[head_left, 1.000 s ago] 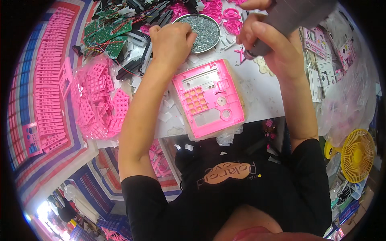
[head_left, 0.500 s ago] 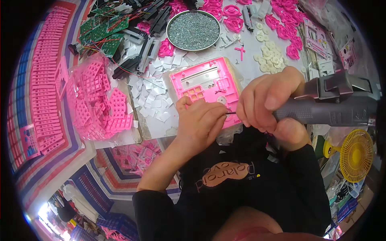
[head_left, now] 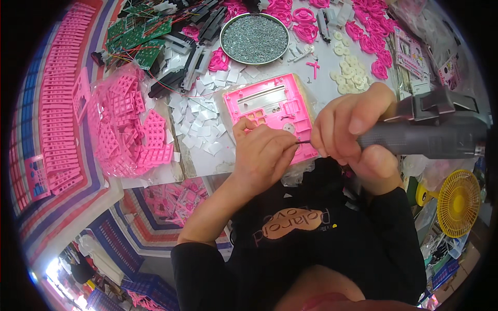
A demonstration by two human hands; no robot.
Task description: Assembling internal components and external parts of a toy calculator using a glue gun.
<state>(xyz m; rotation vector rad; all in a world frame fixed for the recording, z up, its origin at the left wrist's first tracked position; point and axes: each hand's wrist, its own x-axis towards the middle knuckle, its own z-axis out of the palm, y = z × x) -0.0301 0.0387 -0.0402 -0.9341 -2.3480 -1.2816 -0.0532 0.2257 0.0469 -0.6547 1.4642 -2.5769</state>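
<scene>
Whitish, fairly even light brightens the bench (head_left: pixel 324 65), with only soft shadows; the clear bag (head_left: pixel 119 140) carries small glints. A patch of glare (head_left: pixel 57 272) blows out at lower left. The striped cloth (head_left: pixel 67 228) bends with fisheye distortion, and the grey power screwdriver (head_left: pixel 415 139) fades into the dark right rim.

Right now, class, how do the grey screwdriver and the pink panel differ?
Shape: the grey screwdriver is long and rounded; the pink panel is broad, with openings.
Colour: the screwdriver is grey, the panel pink.
Pose: the right hand grips the screwdriver, while the panel lies beneath the left hand.
Shared: hands partly hide both.
</scene>
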